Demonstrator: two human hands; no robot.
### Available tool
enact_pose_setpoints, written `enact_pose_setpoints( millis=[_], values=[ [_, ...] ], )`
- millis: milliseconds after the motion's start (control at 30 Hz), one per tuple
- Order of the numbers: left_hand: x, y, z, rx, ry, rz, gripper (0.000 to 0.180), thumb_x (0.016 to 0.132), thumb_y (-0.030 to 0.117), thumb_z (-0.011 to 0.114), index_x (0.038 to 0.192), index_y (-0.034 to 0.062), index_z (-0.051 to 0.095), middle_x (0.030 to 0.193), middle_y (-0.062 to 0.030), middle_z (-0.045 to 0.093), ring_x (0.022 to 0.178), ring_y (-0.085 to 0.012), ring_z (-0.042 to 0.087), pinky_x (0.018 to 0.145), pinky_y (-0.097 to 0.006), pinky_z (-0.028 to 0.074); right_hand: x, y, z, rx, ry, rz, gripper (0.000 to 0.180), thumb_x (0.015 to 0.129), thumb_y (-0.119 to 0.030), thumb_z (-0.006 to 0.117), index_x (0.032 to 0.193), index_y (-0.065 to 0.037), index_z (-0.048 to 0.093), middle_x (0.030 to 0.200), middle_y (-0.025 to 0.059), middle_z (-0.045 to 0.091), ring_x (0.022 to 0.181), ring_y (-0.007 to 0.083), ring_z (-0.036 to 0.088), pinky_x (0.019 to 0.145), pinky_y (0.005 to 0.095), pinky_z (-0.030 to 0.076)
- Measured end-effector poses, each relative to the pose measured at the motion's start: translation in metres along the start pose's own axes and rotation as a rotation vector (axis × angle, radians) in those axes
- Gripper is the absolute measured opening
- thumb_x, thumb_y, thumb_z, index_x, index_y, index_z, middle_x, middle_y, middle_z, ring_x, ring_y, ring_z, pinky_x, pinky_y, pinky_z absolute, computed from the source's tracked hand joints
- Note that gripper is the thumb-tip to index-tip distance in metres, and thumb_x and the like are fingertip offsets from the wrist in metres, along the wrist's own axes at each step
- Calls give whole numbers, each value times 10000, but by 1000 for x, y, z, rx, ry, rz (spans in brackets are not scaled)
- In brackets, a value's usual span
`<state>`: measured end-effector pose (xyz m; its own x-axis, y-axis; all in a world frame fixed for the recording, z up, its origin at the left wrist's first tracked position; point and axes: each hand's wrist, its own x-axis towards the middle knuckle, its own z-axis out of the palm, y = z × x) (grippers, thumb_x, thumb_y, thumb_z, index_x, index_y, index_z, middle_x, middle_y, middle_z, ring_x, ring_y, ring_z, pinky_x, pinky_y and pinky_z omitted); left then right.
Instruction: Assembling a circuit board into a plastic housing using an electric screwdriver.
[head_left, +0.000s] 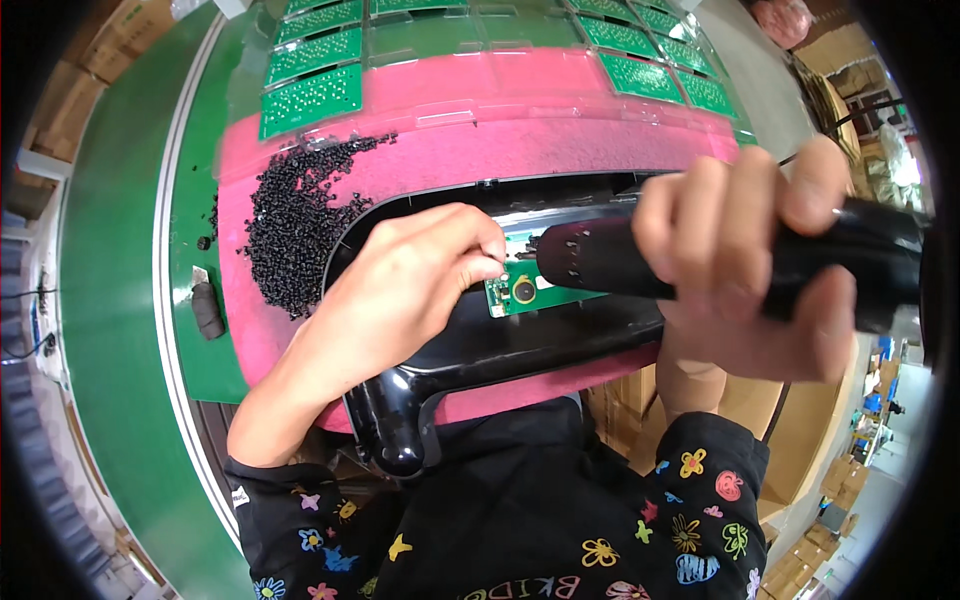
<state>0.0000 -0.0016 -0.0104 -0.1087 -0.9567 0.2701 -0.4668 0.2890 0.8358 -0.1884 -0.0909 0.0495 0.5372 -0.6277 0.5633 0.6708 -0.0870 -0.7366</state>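
Observation:
A green circuit board [520, 268] with a round disc part lies inside a glossy black plastic housing [500, 350] with a handle-like end toward me at the left. My left hand [395, 265] reaches over the housing's left side, thumb and index finger pinched at the board's upper left; whatever sits between the fingertips is too small to make out. Gripped in my right hand [740, 240] is a black electric screwdriver [590, 255], held nearly level and pointing left. Its tip meets the board area right beside my left fingertips. The screwdriver body covers the board's right part.
A heap of small black screws [285, 225] spreads over the pink mat [560, 130] left of the housing. Clear plastic trays [440, 112] with several green boards [310, 100] stand beyond. A dark wrapped roll [207, 310] lies on the green table [120, 270].

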Motion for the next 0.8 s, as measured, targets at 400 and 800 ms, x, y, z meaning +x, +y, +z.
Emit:
enact_pose_setpoints(
  millis=[400,800],
  values=[
    [-5,-2,-6,114,242,-28,77,907,33,625,892,-21,573,734,-113,579,628,-217,572,575,-313,455,4,28,0,-328,-72,123,312,913,-305,593,1073,-74,459,634,10,491,509,117,448,530,285,395],
    [-11,-8,-8,176,163,3,120,877,72,648,917,-22,585,825,-183,613,753,-378,627,630,-433,489,11,47,6,-407,-143,154,324,905,-314,640,1005,-59,468,611,-6,457,503,94,417,470,251,355]
  ],
)
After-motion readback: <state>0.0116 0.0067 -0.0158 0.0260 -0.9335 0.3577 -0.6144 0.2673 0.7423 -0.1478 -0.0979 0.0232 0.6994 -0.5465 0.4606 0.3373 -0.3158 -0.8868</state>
